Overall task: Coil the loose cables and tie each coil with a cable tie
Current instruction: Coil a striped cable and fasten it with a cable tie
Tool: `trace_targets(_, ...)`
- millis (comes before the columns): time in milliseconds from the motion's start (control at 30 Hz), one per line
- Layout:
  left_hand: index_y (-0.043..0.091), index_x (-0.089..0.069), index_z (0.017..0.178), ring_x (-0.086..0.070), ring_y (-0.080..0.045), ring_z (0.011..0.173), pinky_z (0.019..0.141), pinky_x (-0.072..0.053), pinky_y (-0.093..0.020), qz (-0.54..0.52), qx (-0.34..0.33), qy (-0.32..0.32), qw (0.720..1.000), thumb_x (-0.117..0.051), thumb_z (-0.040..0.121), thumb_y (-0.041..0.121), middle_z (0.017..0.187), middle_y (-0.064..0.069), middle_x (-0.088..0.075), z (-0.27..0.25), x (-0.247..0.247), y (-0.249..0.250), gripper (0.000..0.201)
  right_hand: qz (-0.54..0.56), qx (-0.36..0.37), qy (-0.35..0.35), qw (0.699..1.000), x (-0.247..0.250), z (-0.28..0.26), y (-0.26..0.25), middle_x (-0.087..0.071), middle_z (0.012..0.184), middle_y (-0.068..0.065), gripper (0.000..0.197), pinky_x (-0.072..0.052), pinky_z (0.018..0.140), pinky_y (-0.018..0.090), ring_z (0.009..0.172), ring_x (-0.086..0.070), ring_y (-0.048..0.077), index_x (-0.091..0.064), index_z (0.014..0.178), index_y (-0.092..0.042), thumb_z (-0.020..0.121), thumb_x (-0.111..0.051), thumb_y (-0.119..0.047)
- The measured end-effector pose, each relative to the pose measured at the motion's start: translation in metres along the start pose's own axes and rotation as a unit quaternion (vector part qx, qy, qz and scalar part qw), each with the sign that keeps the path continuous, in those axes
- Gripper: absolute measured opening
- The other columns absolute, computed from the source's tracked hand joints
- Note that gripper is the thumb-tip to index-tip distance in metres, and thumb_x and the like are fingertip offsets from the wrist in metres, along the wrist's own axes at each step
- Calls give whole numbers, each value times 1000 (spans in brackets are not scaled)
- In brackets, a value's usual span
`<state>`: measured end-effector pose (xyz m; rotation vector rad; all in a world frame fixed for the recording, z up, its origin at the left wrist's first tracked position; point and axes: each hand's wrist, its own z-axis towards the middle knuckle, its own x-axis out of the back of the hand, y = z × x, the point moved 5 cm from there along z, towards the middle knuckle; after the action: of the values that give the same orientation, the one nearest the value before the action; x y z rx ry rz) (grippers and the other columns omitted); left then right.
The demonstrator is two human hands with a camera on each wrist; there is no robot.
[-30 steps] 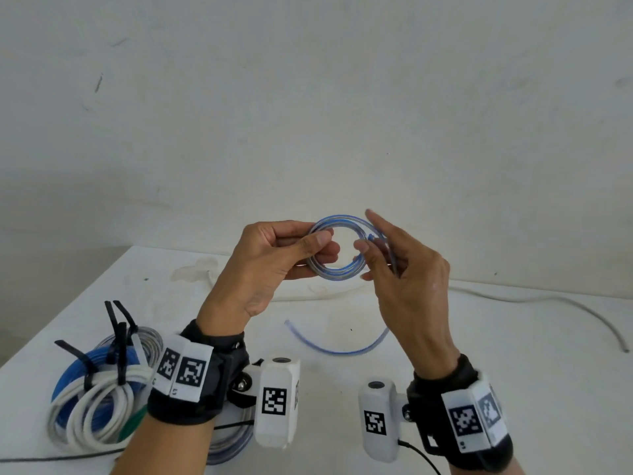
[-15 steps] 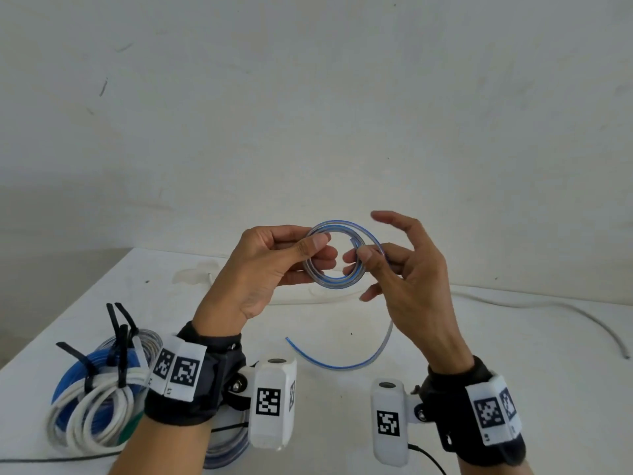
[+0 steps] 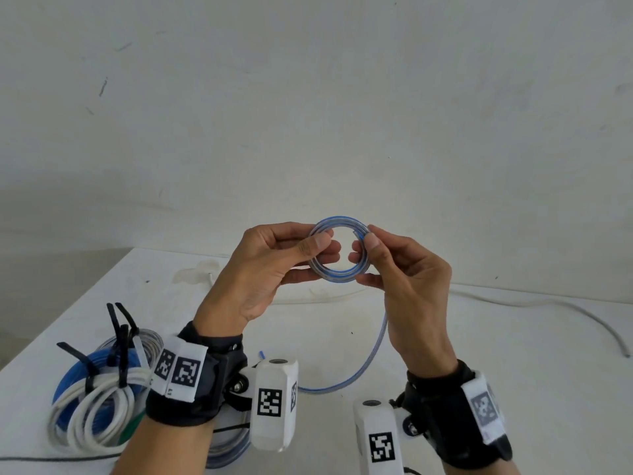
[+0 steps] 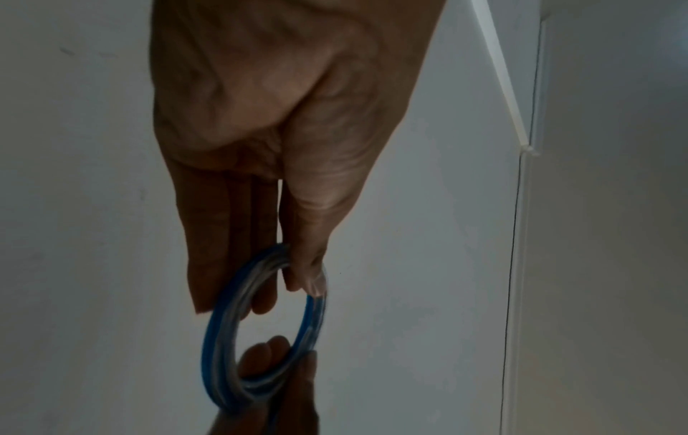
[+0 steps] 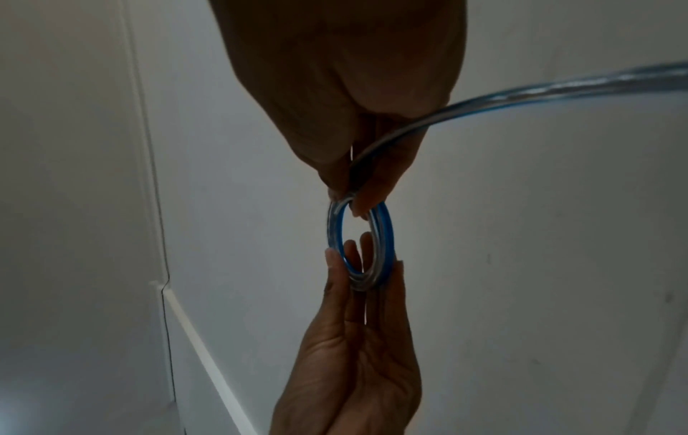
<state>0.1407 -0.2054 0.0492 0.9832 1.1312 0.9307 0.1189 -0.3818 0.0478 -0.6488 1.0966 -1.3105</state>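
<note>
Small blue-and-clear cable coil (image 3: 339,255) held up between both hands, above the table (image 3: 479,337).

Left hand (image 3: 270,269) pinches the coil's left side with thumb and fingers, right hand (image 3: 404,269) pinches the right side, and the loose tail (image 3: 363,368) droops down to the table. Already-tied coils (image 3: 92,399) with black cable ties (image 3: 120,337) sit at the near left.
</note>
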Motion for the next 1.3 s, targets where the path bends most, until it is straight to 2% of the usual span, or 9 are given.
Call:
trace_targets(233, 1, -74, 102, -77, -28, 83, 74, -62, -31, 25, -27, 16, 999, -76, 80, 5, 93, -20, -77, 3, 1, -5, 22, -6, 32, 40, 999, 0, -1, 3, -78, 83, 10, 16, -55, 55, 25, 78, -76, 22, -69, 108, -8, 94, -69, -15)
trace_targets(367, 2, -74, 100, -77, -25, 81, 70, -61, -28, -5, -35, 43, 998, -77, 76, 9, 91, -18, -78, 4, 4, -6, 26, -33, 47, 52, 997, -1, -5, 3, -78, 80, 8, 17, -51, 47, 25, 77, -77, 23, -58, 94, -10, 91, -73, -17)
trace_targets(500, 4, -74, 99, -77, -21, 80, 68, -61, -26, -44, -41, 57, 997, -74, 73, 13, 89, -13, -78, 6, 9, -3, 27, -18, 21, -2, 1000, -6, -3, 4, -79, 90, 10, 13, -57, 53, 28, 83, -78, 24, -62, 95, -9, 90, -73, -8)
trace_targets(633, 4, -73, 103, -77, -23, 84, 73, -61, -28, -33, -41, 47, 998, -75, 74, 14, 93, -16, -78, 7, 6, -4, 31, -17, 52, 5, 998, -1, 0, 0, -79, 89, 9, 10, -58, 58, 27, 81, -78, 25, -67, 94, -8, 89, -73, -3)
trace_targets(800, 8, -72, 119, -74, -32, 92, 87, -61, -40, 143, -41, -31, 988, -78, 80, 15, 105, -15, -77, 6, 4, -6, 40, -135, 40, -119, 983, 6, 10, 4, -78, 85, 7, 10, -58, 61, 29, 76, -77, 24, -71, 91, -11, 89, -74, -1)
trace_targets(900, 7, -77, 106, -76, -24, 86, 84, -62, -34, 217, -26, -69, 973, -79, 78, 17, 92, -13, -79, 2, 6, -6, 30, -204, 7, -218, 954, 7, 10, 9, -78, 84, 8, 12, -58, 62, 33, 76, -76, 23, -72, 88, -13, 89, -75, -1)
trace_targets(1000, 11, -80, 99, -77, -23, 86, 83, -62, -33, 282, 22, -95, 955, -82, 79, 14, 85, -10, -79, 0, 9, -12, 20, -255, 0, -247, 935, 8, 9, 11, -77, 81, 5, 15, -54, 60, 31, 74, -75, 19, -73, 86, -18, 89, -75, -4)
trace_targets(1167, 12, -80, 93, -75, -19, 81, 80, -62, -32, 287, 41, -92, 953, -84, 78, 12, 84, -11, -79, 1, 13, -12, 16, -228, 6, -239, 944, 5, 9, 11, -76, 81, 5, 14, -55, 62, 28, 72, -72, 14, -78, 90, -16, 90, -74, -2)
trace_targets(1300, 7, -78, 95, -75, -20, 78, 76, -63, -32, 226, 10, -49, 973, -80, 80, 8, 84, -14, -78, 2, 17, -7, 14, -200, 37, -160, 966, 8, 12, 6, -77, 81, -1, 8, -58, 58, 29, 76, -74, 17, -77, 93, -15, 91, -75, -8)
